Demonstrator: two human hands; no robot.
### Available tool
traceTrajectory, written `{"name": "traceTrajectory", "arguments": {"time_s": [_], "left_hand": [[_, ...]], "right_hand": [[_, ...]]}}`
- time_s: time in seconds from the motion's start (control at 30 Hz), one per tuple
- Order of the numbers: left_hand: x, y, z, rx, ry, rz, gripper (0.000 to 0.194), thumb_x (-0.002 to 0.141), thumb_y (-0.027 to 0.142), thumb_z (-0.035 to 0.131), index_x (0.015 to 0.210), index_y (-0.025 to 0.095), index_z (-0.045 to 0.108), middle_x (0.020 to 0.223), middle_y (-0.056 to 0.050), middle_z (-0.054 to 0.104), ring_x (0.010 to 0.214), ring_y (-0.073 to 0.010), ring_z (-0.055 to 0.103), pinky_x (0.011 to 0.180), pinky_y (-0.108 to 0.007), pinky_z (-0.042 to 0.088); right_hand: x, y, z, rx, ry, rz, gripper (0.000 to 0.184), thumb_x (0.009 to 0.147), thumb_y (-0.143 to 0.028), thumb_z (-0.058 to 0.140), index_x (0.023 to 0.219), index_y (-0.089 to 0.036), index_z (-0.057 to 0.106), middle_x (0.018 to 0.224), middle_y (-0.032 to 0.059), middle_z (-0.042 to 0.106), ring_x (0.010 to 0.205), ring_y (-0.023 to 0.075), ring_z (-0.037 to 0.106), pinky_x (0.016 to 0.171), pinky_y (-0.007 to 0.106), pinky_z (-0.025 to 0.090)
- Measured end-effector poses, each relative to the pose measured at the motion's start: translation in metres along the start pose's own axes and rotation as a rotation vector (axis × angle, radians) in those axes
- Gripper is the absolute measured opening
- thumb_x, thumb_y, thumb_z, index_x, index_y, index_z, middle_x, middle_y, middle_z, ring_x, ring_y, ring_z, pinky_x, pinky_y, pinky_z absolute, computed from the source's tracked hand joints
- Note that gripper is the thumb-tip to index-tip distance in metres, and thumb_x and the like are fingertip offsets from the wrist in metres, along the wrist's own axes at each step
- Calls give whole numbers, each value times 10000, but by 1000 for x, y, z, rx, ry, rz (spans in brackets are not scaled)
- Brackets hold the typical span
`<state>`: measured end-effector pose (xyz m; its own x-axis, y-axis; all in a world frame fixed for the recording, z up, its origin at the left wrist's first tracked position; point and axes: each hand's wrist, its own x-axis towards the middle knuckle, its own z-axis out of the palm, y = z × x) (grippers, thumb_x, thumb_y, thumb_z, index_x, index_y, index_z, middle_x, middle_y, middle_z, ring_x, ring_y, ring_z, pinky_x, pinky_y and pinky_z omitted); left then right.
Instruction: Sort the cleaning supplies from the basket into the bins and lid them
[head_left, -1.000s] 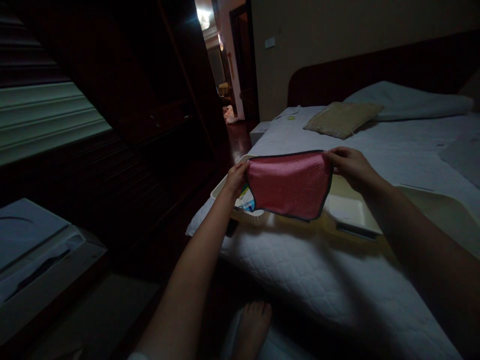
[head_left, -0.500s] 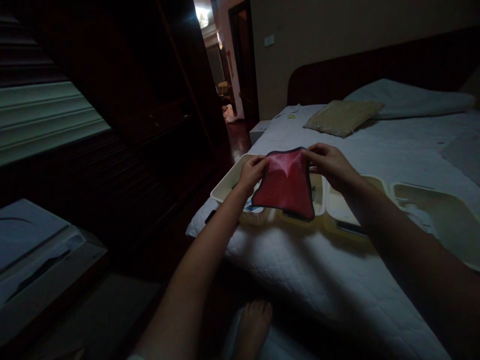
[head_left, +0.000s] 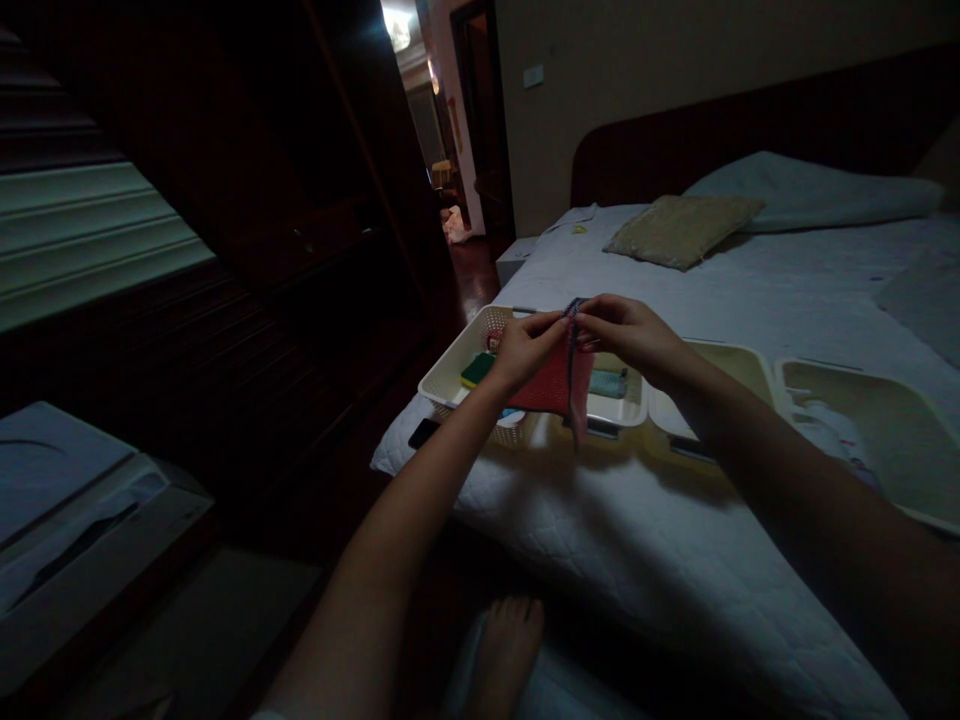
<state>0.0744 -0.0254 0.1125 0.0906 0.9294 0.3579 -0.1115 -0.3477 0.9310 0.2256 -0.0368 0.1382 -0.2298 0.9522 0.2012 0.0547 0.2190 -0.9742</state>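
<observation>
A red cloth (head_left: 546,384) with a dark stitched edge hangs from both my hands above the baskets, folded along its right part. My left hand (head_left: 523,350) pinches its top edge. Close beside it, my right hand (head_left: 626,330) grips the top near the fold, fingers bent around the dark edge. Behind and below the cloth stands a cream perforated basket (head_left: 444,375) holding a green and yellow sponge (head_left: 478,370). A grey-green folded cloth (head_left: 608,382) lies in the white basket (head_left: 634,408) to its right, partly hidden by the red cloth.
Two more cream bins, a middle one (head_left: 756,362) and a right one (head_left: 900,440) with white items (head_left: 829,425), stand on the white quilted bed (head_left: 585,560). A dark phone-like object (head_left: 424,433) lies at the bed's corner. Farther back is a beige pillow (head_left: 682,230).
The red cloth was spread flat between my hands and is now folded over lengthwise. My hands have come together at its top. The sponge and grey-green cloth now show.
</observation>
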Motion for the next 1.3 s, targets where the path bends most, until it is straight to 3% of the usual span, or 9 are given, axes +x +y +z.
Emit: {"name": "traceTrajectory", "arguments": {"time_s": [0.2,0.37,0.53,0.63,0.77,0.9,1.07,1.2,1.3], "left_hand": [[-1,2,-1,21,-44,15,164,679,239,775,825,169,746,851,-31,737,923,-191,647,889,-313,456],[-2,2,0,-15,-90,9,269,618,129,777,878,159,715,879,-32,722,927,-195,641,904,-317,453],[4,-7,-3,0,49,5,233,640,21,635,810,166,701,837,-10,703,909,-181,627,909,-300,448],[6,-8,-6,6,151,-14,225,665,22,563,773,171,693,806,-5,684,867,-170,616,867,-288,452],[7,-3,-10,-39,220,-71,230,665,19,484,702,171,653,686,20,625,734,-134,568,749,-242,444],[9,2,-13,-96,247,-127,207,646,20,465,661,170,607,614,32,563,679,-119,531,687,-213,421],[11,3,-14,-123,235,-151,179,665,37,484,665,171,602,623,24,562,725,-133,555,719,-227,429],[5,3,-14,-152,162,-161,70,701,120,600,744,172,621,706,24,613,768,-133,577,743,-235,434],[-3,0,-13,-204,-3,-226,239,667,266,749,859,165,649,849,-8,674,827,-153,607,791,-270,448]], "right_hand": [[-2,-1,-1,1,-4,-1,82,778,-202,663,823,-182,597,739,23,632,642,117,604,676,276,525],[-2,-3,-1,-76,-44,-30,170,730,-87,602,862,-179,658,823,46,679,710,136,616,698,292,528],[0,-2,-1,-155,-62,-77,173,740,-110,593,869,-177,686,879,60,695,770,155,624,721,313,524],[3,2,-5,-218,31,-146,145,741,-174,642,881,-168,680,885,75,683,795,174,628,775,346,519],[9,12,-11,-305,259,-199,417,684,-290,738,1077,-198,632,1047,95,641,937,230,620,793,365,522],[9,17,-11,-242,247,-114,625,637,-381,789,1192,-197,569,1096,110,626,982,244,613,810,366,516],[2,8,-8,-117,58,-36,295,684,-377,748,860,-166,640,802,54,653,756,183,613,709,303,501],[1,2,-8,-114,163,-92,165,729,-310,698,706,-190,588,676,10,592,656,149,572,616,264,468],[5,2,-9,-94,227,-146,170,754,-316,682,707,-200,567,683,6,587,670,148,578,612,260,472]]}}
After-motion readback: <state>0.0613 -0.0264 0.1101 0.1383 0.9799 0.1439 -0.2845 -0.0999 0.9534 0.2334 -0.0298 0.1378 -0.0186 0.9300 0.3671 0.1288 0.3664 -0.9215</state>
